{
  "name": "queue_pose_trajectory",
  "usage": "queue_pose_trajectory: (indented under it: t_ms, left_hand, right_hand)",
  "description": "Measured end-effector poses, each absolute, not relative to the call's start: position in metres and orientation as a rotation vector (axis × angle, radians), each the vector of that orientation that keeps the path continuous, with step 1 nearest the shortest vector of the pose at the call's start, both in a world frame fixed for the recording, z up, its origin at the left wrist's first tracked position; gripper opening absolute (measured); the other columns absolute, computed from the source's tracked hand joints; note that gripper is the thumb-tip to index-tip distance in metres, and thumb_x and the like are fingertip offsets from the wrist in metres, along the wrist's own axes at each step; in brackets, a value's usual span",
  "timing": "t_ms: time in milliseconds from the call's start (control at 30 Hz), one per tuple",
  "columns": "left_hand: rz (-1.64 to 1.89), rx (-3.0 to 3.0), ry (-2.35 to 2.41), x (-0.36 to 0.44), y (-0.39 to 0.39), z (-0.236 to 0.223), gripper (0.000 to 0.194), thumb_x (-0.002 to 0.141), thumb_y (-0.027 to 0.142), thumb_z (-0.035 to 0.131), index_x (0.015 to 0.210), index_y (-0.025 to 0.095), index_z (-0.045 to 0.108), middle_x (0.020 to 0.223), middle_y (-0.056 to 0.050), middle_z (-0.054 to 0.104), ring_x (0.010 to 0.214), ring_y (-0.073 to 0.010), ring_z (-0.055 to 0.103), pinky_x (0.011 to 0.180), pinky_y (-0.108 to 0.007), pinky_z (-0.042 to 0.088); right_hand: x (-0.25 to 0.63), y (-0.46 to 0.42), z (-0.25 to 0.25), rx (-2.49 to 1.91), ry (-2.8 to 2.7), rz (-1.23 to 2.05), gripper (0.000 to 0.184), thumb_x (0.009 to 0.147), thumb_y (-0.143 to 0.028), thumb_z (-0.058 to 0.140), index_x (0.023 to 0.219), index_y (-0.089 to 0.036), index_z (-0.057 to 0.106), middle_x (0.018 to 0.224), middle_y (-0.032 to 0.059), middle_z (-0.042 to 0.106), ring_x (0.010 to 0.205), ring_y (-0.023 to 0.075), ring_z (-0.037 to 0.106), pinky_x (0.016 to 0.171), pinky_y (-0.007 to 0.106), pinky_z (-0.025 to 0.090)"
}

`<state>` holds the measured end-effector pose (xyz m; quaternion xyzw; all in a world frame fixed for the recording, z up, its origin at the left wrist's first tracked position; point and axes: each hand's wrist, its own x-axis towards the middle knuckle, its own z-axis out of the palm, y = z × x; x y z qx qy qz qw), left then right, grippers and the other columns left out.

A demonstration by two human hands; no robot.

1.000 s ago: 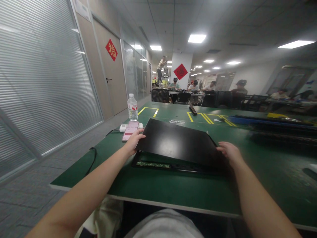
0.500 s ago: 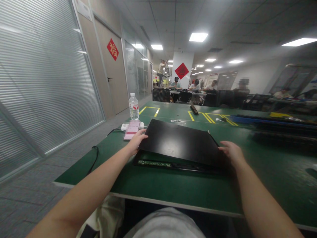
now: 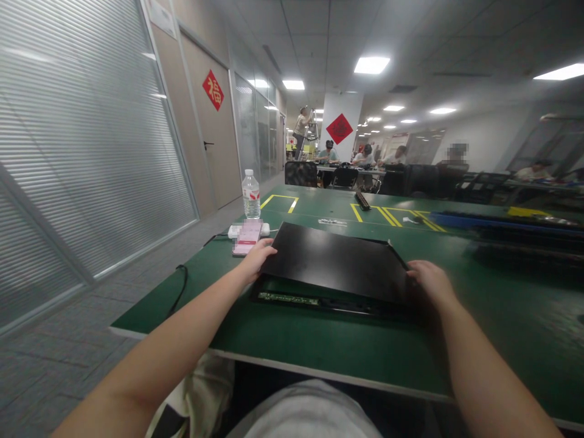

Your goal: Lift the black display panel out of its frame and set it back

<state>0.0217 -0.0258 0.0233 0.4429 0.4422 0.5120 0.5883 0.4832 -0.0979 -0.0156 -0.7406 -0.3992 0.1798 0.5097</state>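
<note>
A flat black panel [image 3: 335, 260] lies tilted over a black frame with a green circuit strip [image 3: 287, 298] along its near edge, on the green table [image 3: 319, 340]. My left hand [image 3: 259, 255] grips the panel's left edge, fingers curled over it. My right hand [image 3: 431, 281] holds the panel's right near corner, fingers wrapped round the edge. The panel's near side sits slightly above the frame.
A phone with a pink screen [image 3: 247, 236] and a white power strip [image 3: 237, 230] lie left of the panel, a water bottle [image 3: 250, 194] behind them. A black cable [image 3: 180, 286] hangs off the table's left edge. Dark trays [image 3: 524, 237] fill the right. People sit at far tables.
The panel's near edge has come down closer to the frame, and both hands went down with it. The view has shifted slightly.
</note>
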Motion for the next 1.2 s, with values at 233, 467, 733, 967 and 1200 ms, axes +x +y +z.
queue_pose_trajectory:
  t_ms: [233,467,733,967,1200]
  left_hand:
    - [1.151,1.083,1.067,0.025,-0.028,0.024,0.037,0.067,0.011,0.06,0.103,0.018,0.06,0.069,0.0,0.068,0.059,-0.0177,0.064,0.054,-0.026,0.048]
    - [1.097,1.113,1.159,0.026,-0.03,0.024,0.04,0.07,0.011,0.058,0.109,0.019,0.057,0.069,0.0,0.067,0.058,-0.019,0.063,0.055,-0.028,0.049]
    - [1.082,1.096,1.204,0.026,-0.025,0.021,0.044,0.068,0.01,0.06,0.111,0.02,0.058,0.07,0.001,0.067,0.057,-0.0198,0.063,0.057,-0.03,0.051]
    - [1.077,1.104,1.198,0.025,-0.022,0.019,0.046,0.069,0.009,0.059,0.114,0.019,0.058,0.07,-0.001,0.068,0.059,-0.0202,0.065,0.056,-0.029,0.051]
    - [1.073,1.116,1.177,0.024,-0.02,0.017,0.044,0.068,0.008,0.059,0.111,0.017,0.063,0.069,-0.001,0.068,0.057,-0.019,0.064,0.053,-0.027,0.05]
  right_hand:
    - [0.484,-0.095,-0.016,-1.934,-1.047,0.361,0.032,0.073,-0.038,0.054,0.091,-0.022,0.075,0.088,0.0086,0.076,0.086,0.0257,0.069,0.072,0.033,0.047]
    - [0.474,-0.101,-0.005,-2.083,-1.118,0.242,0.028,0.072,-0.034,0.057,0.088,-0.023,0.077,0.093,0.0082,0.077,0.087,0.0264,0.066,0.075,0.035,0.045]
    - [0.466,-0.103,0.0,-2.143,-1.126,0.231,0.026,0.074,-0.031,0.058,0.089,-0.023,0.078,0.094,0.0081,0.076,0.086,0.0248,0.066,0.074,0.033,0.045]
    - [0.467,-0.104,0.002,-2.145,-1.142,0.198,0.024,0.074,-0.031,0.059,0.085,-0.023,0.079,0.092,0.0082,0.077,0.085,0.0249,0.067,0.074,0.033,0.046]
    - [0.467,-0.103,0.0,-2.132,-1.14,0.21,0.026,0.073,-0.031,0.059,0.087,-0.022,0.079,0.089,0.0083,0.076,0.083,0.0249,0.067,0.074,0.034,0.047]
